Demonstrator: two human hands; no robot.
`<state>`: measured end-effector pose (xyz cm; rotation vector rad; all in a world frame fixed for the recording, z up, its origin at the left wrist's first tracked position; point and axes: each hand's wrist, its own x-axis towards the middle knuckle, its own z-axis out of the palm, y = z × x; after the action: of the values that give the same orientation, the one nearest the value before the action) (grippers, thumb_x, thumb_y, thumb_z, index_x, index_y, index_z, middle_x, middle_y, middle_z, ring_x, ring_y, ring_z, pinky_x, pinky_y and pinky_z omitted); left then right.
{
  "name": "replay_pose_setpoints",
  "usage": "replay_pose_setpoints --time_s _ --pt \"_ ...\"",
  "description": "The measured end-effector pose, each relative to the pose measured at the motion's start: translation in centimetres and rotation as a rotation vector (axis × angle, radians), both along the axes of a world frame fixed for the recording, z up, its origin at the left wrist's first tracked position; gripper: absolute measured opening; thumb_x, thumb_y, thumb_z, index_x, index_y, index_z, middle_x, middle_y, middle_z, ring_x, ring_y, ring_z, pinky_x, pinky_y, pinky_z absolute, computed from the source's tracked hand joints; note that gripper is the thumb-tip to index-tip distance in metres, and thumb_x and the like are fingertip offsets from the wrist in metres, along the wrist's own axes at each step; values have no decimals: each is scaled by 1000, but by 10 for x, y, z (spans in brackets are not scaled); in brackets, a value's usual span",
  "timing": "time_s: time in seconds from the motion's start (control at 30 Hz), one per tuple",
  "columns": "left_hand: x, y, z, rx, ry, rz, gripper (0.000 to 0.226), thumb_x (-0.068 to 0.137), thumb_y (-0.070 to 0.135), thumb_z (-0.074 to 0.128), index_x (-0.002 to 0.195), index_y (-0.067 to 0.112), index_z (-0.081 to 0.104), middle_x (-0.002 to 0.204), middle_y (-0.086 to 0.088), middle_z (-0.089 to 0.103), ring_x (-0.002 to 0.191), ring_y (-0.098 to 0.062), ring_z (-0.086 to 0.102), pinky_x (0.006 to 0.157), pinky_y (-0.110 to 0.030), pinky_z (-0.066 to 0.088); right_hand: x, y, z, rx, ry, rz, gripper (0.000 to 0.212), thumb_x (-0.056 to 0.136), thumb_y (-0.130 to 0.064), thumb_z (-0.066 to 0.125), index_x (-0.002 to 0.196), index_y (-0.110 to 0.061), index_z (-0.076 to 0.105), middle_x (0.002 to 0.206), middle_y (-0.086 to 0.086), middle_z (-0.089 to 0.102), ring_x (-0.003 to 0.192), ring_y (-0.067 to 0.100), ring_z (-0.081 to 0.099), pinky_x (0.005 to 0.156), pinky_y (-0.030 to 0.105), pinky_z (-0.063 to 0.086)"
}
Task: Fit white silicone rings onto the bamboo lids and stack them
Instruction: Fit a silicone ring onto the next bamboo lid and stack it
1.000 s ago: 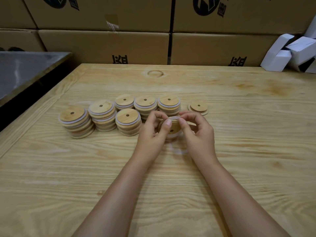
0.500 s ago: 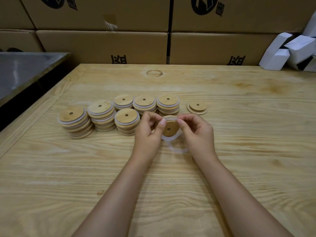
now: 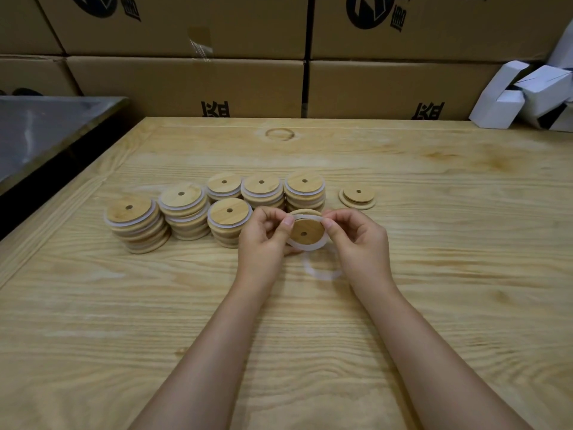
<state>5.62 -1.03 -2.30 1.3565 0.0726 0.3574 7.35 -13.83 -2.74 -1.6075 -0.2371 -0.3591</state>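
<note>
A round bamboo lid (image 3: 305, 232) with a small centre hole sits at the centre of the frame, tilted so that its flat face is turned up toward the camera, just above the table. A white silicone ring (image 3: 307, 246) loops round it: the lower arc hangs slightly clear of the lid's lower edge, and the upper arc lies across the lid's top rim. The left hand (image 3: 263, 240) pinches the ring and rim at the upper left between thumb and forefinger, its other fingers curled behind. The right hand (image 3: 361, 240) pinches the upper right in the same way. The fingertips (image 3: 288, 221) of the two hands lie on opposite sides of the rim, apart.

Just below the lid a second white ring (image 3: 322, 273) lies flat on the table, partly under the right hand. Above and left of the hands stand six stacks of bamboo lids (image 3: 183, 209), each lid ringed in white; the rightmost stack is directly behind the held lid. To the right of the stacks a bare bamboo lid (image 3: 357, 197) lies alone.

The surface is a pale wooden table (image 3: 449, 274) with strong grain. Brown cardboard boxes (image 3: 186, 82) with black print fill the upper frame, white folded cartons (image 3: 524, 97) lie at upper right, and a grey metal surface (image 3: 40, 131) occupies the left edge.
</note>
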Motion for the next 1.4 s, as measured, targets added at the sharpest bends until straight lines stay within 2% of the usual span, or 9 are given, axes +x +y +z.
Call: replay_pose_setpoints --time_s 0.2,0.6,0.83,0.97,1.17,1.3,1.4 --pt "0 1 0 24 11 -10 15 91 1 54 82 12 51 77 -5 62 69 -9 66 59 -33 59 0 -1 2 24 -4 22 23 85 -1 64 76 -22 65 76 -12 68 75 -1 65 73 14 51" --pt "1 2 0 -27 44 5 13 91 1 55 81 9 52 75 -5 63 67 -9 67 54 -31 58 1 -2 0 -38 16 -30 25 85 -7 66 75 -30 66 73 -21 69 74 -2 65 70 11 49" --pt "2 3 -2 25 93 15 14 91 1 55 81 10 53 80 -10 64 76 -18 69 50 -32 58 2 -3 -2 -72 70 -47 24 85 -9 67 73 -31 66 71 -18 69 74 1 66 73 20 53" --pt "3 3 -3 36 95 18 15 91 1 55 80 11 54 78 -7 64 72 -12 69 50 -32 57 3 -3 -1 -53 92 -29 23 85 -9 67 74 -29 67 72 -15 70 76 4 66 75 24 54" --pt "4 4 -1 1 77 52 17 92 -1 53 80 11 53 79 -7 63 70 -12 68 50 -35 58 1 -1 0 -37 92 -5 18 85 -10 67 75 -25 66 69 -14 67 70 0 63 68 16 51" --pt "5 6 1 -50 72 84 16 92 -1 52 81 10 52 75 -6 63 64 -12 68 47 -33 57 -1 1 1 -40 108 10 15 84 -9 68 76 -22 65 72 -9 67 71 4 64 71 21 53" --pt "5 7 2 -102 78 121 16 93 1 53 80 10 53 67 -3 64 58 -15 68 44 -33 56 -2 2 2 -26 124 24 13 85 -10 68 76 -19 65 76 -1 68 74 15 65 74 30 54"
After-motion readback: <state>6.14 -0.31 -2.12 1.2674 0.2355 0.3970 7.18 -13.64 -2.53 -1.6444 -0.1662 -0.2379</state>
